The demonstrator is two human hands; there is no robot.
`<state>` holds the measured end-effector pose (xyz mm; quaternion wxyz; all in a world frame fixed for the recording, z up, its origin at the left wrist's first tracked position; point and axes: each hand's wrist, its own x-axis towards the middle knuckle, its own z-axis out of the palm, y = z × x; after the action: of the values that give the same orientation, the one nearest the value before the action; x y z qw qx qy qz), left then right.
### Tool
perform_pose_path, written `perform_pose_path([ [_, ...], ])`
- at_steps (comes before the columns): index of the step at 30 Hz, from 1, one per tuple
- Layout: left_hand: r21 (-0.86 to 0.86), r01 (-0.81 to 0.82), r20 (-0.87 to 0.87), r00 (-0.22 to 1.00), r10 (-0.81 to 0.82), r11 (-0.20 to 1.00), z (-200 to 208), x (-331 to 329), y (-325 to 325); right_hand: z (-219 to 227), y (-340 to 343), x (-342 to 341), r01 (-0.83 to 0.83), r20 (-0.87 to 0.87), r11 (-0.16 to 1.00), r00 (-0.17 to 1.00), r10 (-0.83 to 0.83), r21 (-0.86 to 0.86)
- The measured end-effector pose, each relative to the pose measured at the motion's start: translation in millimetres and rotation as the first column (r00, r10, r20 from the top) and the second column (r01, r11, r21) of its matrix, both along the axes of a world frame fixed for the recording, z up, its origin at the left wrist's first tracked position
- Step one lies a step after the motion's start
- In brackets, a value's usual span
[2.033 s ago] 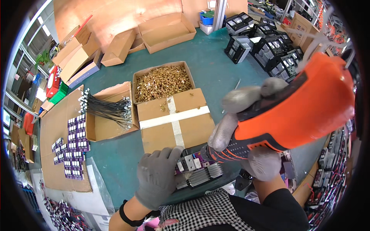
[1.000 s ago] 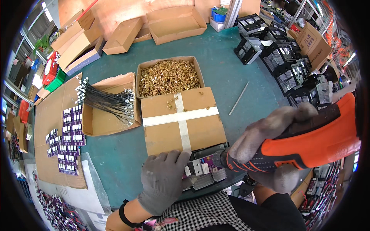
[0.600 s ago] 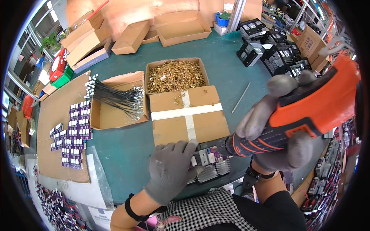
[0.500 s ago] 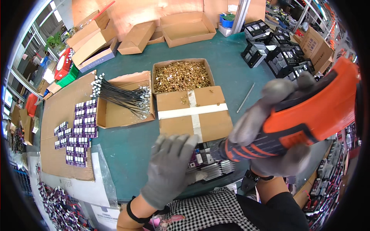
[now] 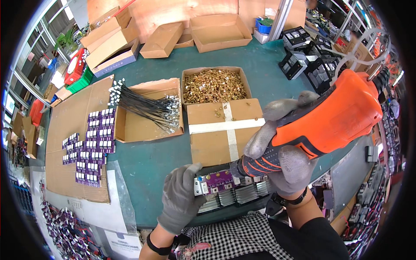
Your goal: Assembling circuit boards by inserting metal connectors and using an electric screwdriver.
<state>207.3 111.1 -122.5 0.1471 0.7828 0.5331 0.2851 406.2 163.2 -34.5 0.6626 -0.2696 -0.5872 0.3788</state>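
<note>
My right hand (image 5: 297, 169), in a grey glove, grips an orange and black power screwdriver (image 5: 331, 119). Its nose points left and meets the right part of a purple circuit board (image 5: 224, 180). Brass-coloured screws show along the board's far edge; the tool's tip and what it touches are hidden. Under the board lies a finned metal heat sink (image 5: 227, 197), close in front of my body. My gloved left hand (image 5: 180, 201) is closed around the left end of this assembly, its thumb on the near side and its fingers at the far side.
Past the assembly stands a taped carton (image 5: 210, 145) with loose screws on top, then a box of brass screws (image 5: 214, 86). Black cables (image 5: 143, 104) lie in an open box to the left. Purple boards (image 5: 100, 132) rest on cardboard; black housings (image 5: 299, 65) are piled far right.
My left hand has moved from over the board to grip its left end, uncovering the purple board. The screwdriver's body has swung left, its nose staying at the assembly.
</note>
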Motion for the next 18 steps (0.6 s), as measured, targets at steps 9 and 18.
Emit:
perform_pose_path([
  [9, -0.063, 0.006, 0.007, 1.0, -0.005, 0.998, 6.8, 0.8, 0.9, 6.4, -2.8, -0.7, -0.028, 0.148, 1.0, 0.989, 0.026, 0.007],
  [18, -0.057, 0.018, 0.036, 0.999, -0.016, 0.998, 4.1, 2.8, 4.8, 12.1, -6.3, -4.8, -0.127, -0.01, 0.992, 0.992, 0.127, -0.017],
])
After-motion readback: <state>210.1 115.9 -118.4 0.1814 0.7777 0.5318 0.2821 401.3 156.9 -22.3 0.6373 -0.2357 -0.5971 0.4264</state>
